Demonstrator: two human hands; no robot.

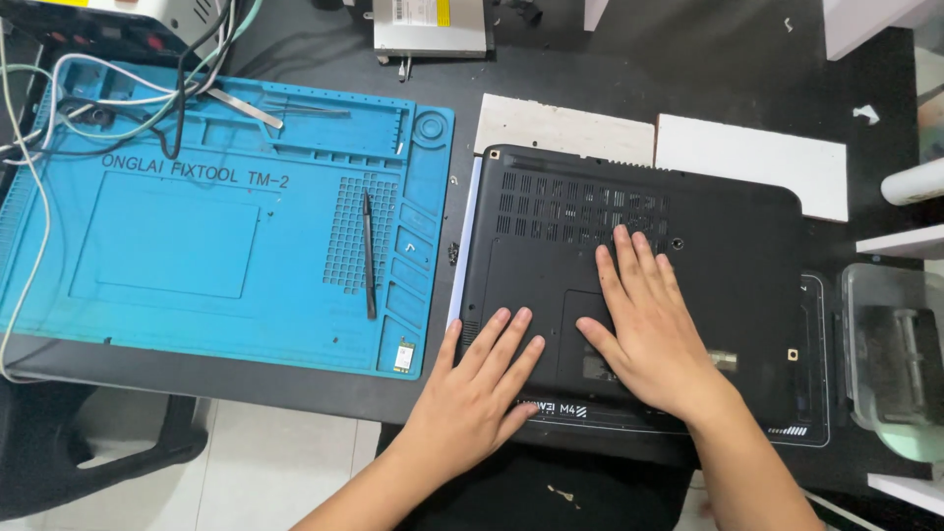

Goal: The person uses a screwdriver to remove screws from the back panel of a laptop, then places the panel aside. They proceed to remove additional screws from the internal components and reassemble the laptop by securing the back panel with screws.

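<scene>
Left hand [479, 386] and right hand [649, 329] flat, palms down, fingers spread.

Laptop: black laptop [728, 236] lying upside down on the dark desk [708, 79], vent grilles toward the far edge.
Left hand: left hand [477, 388] flat, fingers spread, on the laptop's near left corner.
Right hand: right hand [644, 329] flat on the middle of the base, fingertips reaching the vents.
Mat: blue repair mat [167, 236] at the desk's left side, a thin black tool [369, 254] lying on it.
Behind laptop: two white boards [752, 162].
Far edge: silver optical drive [430, 25].
</scene>
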